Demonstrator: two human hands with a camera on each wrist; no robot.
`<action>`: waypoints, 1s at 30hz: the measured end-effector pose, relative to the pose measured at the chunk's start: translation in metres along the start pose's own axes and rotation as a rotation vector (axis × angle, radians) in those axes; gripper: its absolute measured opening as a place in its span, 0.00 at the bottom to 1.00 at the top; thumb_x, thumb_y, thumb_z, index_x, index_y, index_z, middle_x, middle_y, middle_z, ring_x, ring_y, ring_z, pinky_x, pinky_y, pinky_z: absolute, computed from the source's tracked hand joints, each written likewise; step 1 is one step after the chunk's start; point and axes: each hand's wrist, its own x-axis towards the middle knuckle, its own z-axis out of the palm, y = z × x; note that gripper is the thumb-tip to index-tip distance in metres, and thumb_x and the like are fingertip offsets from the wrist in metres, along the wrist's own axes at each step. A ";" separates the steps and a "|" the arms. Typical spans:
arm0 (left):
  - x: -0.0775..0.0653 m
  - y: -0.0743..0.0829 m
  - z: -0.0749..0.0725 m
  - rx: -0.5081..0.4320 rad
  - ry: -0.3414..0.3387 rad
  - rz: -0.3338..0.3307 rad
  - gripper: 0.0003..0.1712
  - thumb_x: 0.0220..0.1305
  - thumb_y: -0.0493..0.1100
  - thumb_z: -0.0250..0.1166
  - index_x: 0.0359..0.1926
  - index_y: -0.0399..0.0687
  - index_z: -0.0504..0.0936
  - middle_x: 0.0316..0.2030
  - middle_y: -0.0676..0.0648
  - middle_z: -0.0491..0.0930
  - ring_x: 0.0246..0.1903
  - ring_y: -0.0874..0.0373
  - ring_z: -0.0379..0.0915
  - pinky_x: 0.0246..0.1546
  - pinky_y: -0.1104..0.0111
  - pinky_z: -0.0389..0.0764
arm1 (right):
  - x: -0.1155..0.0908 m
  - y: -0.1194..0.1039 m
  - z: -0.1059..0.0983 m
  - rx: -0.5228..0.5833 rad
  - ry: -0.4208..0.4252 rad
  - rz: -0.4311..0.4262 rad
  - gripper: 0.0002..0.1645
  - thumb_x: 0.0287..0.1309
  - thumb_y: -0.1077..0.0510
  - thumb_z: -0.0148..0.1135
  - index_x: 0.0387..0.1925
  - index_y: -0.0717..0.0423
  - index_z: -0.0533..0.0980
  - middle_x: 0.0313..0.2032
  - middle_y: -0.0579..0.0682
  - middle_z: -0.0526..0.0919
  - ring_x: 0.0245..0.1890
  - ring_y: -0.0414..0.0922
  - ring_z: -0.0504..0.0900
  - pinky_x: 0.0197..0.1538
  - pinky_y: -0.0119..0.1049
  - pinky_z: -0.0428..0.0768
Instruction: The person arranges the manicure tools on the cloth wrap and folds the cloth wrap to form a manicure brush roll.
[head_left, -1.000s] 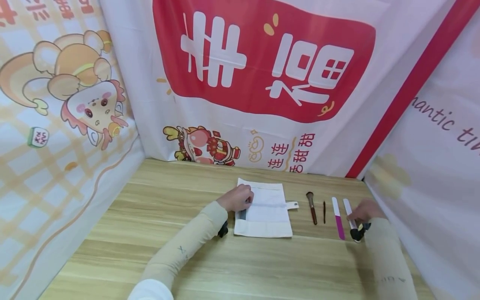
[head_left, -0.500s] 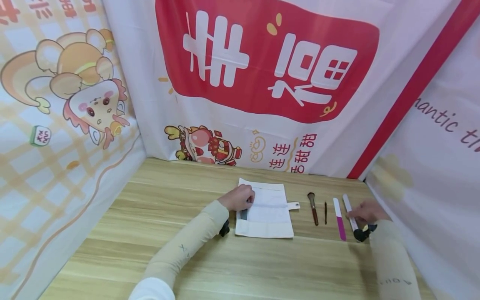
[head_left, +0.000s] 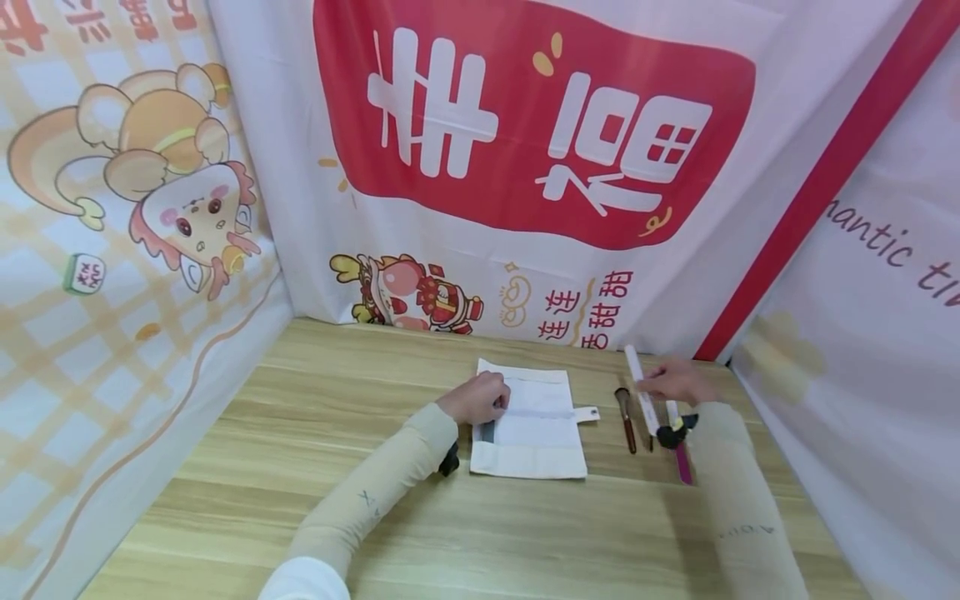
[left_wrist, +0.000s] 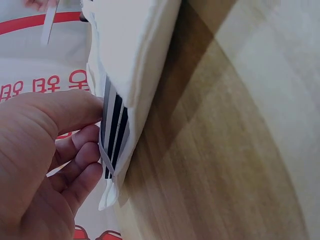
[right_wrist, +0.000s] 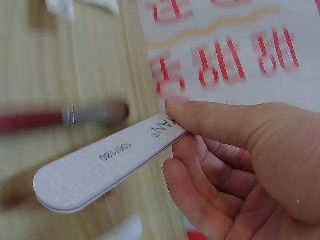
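My right hand (head_left: 678, 382) pinches a white nail file (right_wrist: 110, 155), marked 100/180, between thumb and fingers. It holds the file in the air over the right of the table. An unfolded white fabric pouch (head_left: 528, 429) with a snap tab (head_left: 587, 414) lies on the table. At its left edge my left hand (head_left: 476, 397) pinches the pouch's open side, thumb on top. In the left wrist view, dark and light strips (left_wrist: 116, 125) show inside that opening. A second nail file (head_left: 682, 465), white and magenta, lies partly hidden below my right wrist.
Between the pouch and my right hand lie a makeup brush (head_left: 625, 417) and a thin dark stick (head_left: 651, 444), the stick mostly covered by the held file. A white and red printed cloth (head_left: 525, 275) hangs behind the wooden table (head_left: 420, 533), and cloths hang at both sides.
My right hand has picked up the white nail file from the far right of the table and carried it left, over the magenta file and thin stick. The left hand stays on the pouch.
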 end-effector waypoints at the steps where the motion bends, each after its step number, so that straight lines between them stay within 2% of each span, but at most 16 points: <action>1: -0.001 -0.001 0.000 0.002 0.001 -0.001 0.04 0.68 0.38 0.70 0.34 0.50 0.88 0.35 0.51 0.79 0.37 0.60 0.72 0.46 0.67 0.77 | 0.005 -0.011 0.006 0.035 -0.008 -0.011 0.20 0.63 0.49 0.74 0.43 0.64 0.84 0.31 0.47 0.86 0.32 0.42 0.83 0.39 0.37 0.84; 3: -0.002 -0.001 0.000 0.008 0.007 -0.002 0.04 0.68 0.38 0.69 0.34 0.50 0.87 0.35 0.52 0.79 0.37 0.60 0.71 0.46 0.67 0.77 | 0.015 -0.031 0.019 0.090 -0.020 -0.049 0.19 0.62 0.53 0.75 0.44 0.66 0.83 0.33 0.49 0.88 0.33 0.42 0.85 0.43 0.40 0.86; 6: -0.003 -0.003 0.001 0.018 0.021 0.000 0.06 0.68 0.38 0.69 0.33 0.51 0.86 0.34 0.52 0.78 0.36 0.61 0.70 0.45 0.68 0.76 | 0.030 -0.061 0.039 0.096 -0.012 -0.058 0.18 0.61 0.51 0.77 0.42 0.61 0.83 0.33 0.49 0.88 0.34 0.43 0.85 0.47 0.44 0.86; 9: -0.003 -0.004 0.003 0.029 0.045 0.028 0.07 0.69 0.37 0.68 0.31 0.50 0.86 0.33 0.52 0.78 0.35 0.61 0.69 0.44 0.68 0.75 | 0.044 -0.088 0.058 0.155 -0.016 -0.076 0.17 0.61 0.51 0.77 0.42 0.60 0.82 0.36 0.49 0.87 0.35 0.43 0.85 0.53 0.50 0.86; 15: -0.005 -0.002 0.002 0.012 0.064 0.077 0.09 0.70 0.36 0.67 0.30 0.47 0.86 0.31 0.50 0.79 0.33 0.59 0.70 0.43 0.65 0.75 | 0.062 -0.131 0.096 0.271 0.011 -0.113 0.15 0.62 0.54 0.76 0.45 0.59 0.83 0.40 0.50 0.88 0.38 0.43 0.86 0.58 0.53 0.85; 17: -0.004 -0.001 0.002 0.003 0.055 0.071 0.09 0.70 0.36 0.67 0.31 0.47 0.86 0.31 0.50 0.79 0.33 0.59 0.70 0.43 0.64 0.76 | 0.065 -0.140 0.107 0.336 0.025 -0.128 0.15 0.62 0.55 0.76 0.46 0.59 0.84 0.40 0.51 0.88 0.40 0.45 0.87 0.59 0.54 0.85; 18: 0.000 -0.009 0.009 0.011 0.063 0.081 0.09 0.71 0.38 0.66 0.31 0.48 0.85 0.32 0.50 0.78 0.34 0.59 0.71 0.43 0.64 0.76 | 0.067 -0.143 0.113 0.371 0.035 -0.147 0.15 0.62 0.56 0.76 0.46 0.60 0.84 0.41 0.52 0.89 0.41 0.46 0.88 0.59 0.55 0.85; 20: 0.001 -0.010 0.009 0.000 0.060 0.082 0.09 0.71 0.37 0.66 0.31 0.47 0.85 0.31 0.50 0.78 0.34 0.58 0.71 0.43 0.63 0.77 | 0.070 -0.147 0.123 0.443 0.061 -0.166 0.15 0.62 0.57 0.76 0.46 0.61 0.85 0.40 0.52 0.89 0.42 0.49 0.89 0.59 0.56 0.85; 21: 0.004 -0.018 0.016 0.006 0.070 0.096 0.09 0.72 0.40 0.66 0.31 0.48 0.85 0.31 0.51 0.78 0.34 0.59 0.71 0.42 0.63 0.77 | 0.071 -0.148 0.128 0.478 0.078 -0.172 0.15 0.62 0.57 0.76 0.45 0.62 0.85 0.39 0.53 0.89 0.42 0.50 0.90 0.59 0.56 0.85; 24: 0.005 -0.019 0.016 -0.010 0.062 0.086 0.09 0.72 0.39 0.65 0.31 0.48 0.85 0.32 0.51 0.77 0.34 0.59 0.71 0.42 0.65 0.76 | 0.074 -0.149 0.140 0.566 0.124 -0.177 0.14 0.61 0.58 0.76 0.44 0.63 0.84 0.38 0.53 0.88 0.41 0.49 0.90 0.58 0.54 0.86; 25: 0.000 -0.011 0.008 -0.026 0.049 0.066 0.09 0.71 0.37 0.66 0.31 0.47 0.84 0.32 0.51 0.77 0.34 0.59 0.71 0.42 0.66 0.76 | 0.075 -0.149 0.144 0.587 0.133 -0.173 0.14 0.61 0.58 0.76 0.44 0.63 0.83 0.38 0.52 0.88 0.40 0.48 0.90 0.57 0.53 0.87; 27: -0.001 -0.010 0.009 -0.029 0.043 0.043 0.09 0.73 0.38 0.65 0.31 0.48 0.84 0.33 0.52 0.77 0.35 0.60 0.70 0.42 0.68 0.75 | 0.077 -0.147 0.151 0.622 0.148 -0.165 0.14 0.62 0.59 0.76 0.44 0.63 0.83 0.38 0.53 0.88 0.39 0.45 0.89 0.56 0.49 0.88; 28: -0.004 -0.002 0.002 -0.042 0.032 0.019 0.09 0.72 0.36 0.66 0.32 0.47 0.84 0.33 0.51 0.77 0.35 0.61 0.71 0.42 0.68 0.75 | 0.078 -0.146 0.154 0.633 0.156 -0.158 0.13 0.62 0.59 0.76 0.44 0.63 0.83 0.39 0.53 0.88 0.39 0.43 0.88 0.54 0.47 0.88; 30: -0.005 -0.001 0.003 -0.039 0.032 0.003 0.09 0.73 0.37 0.65 0.32 0.48 0.84 0.34 0.52 0.77 0.35 0.61 0.70 0.42 0.70 0.74 | 0.079 -0.145 0.160 0.640 0.168 -0.147 0.13 0.62 0.59 0.76 0.43 0.62 0.84 0.40 0.53 0.89 0.38 0.41 0.87 0.52 0.45 0.89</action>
